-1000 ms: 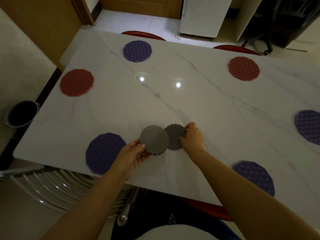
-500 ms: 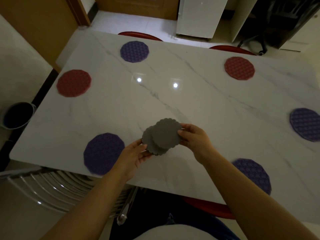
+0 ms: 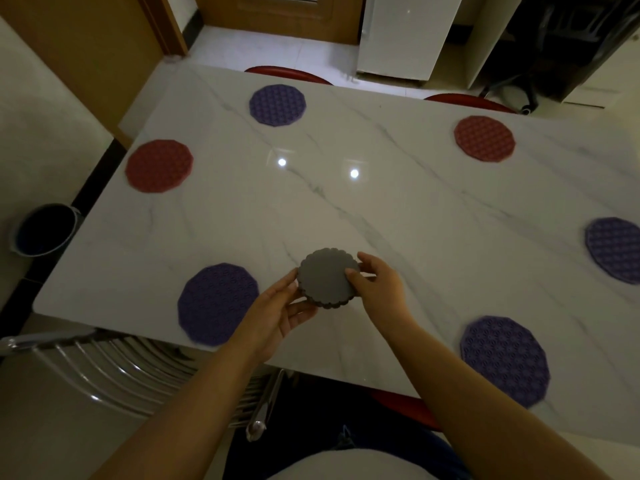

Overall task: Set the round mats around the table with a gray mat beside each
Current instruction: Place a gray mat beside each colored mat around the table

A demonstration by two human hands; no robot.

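Observation:
A stack of gray scalloped mats (image 3: 323, 277) is held just above the near middle of the white marble table (image 3: 346, 209). My left hand (image 3: 277, 311) grips the stack from below left, and my right hand (image 3: 379, 282) pinches its right edge with the thumb on top. Round mats lie around the table: purple mats at near left (image 3: 216, 303), near right (image 3: 504, 360), far left (image 3: 277, 105) and right edge (image 3: 614, 249), and red mats at left (image 3: 158, 165) and far right (image 3: 484, 137).
A metal chair (image 3: 114, 368) stands at the near left edge, with red chair seats (image 3: 287, 73) at the far side. A dark bucket (image 3: 43, 230) sits on the floor to the left. A white cabinet (image 3: 401, 36) stands behind the table.
Two gray mats that lay side by side, partly overlapping, on the table have been slid together into one stack, now held by both hands.

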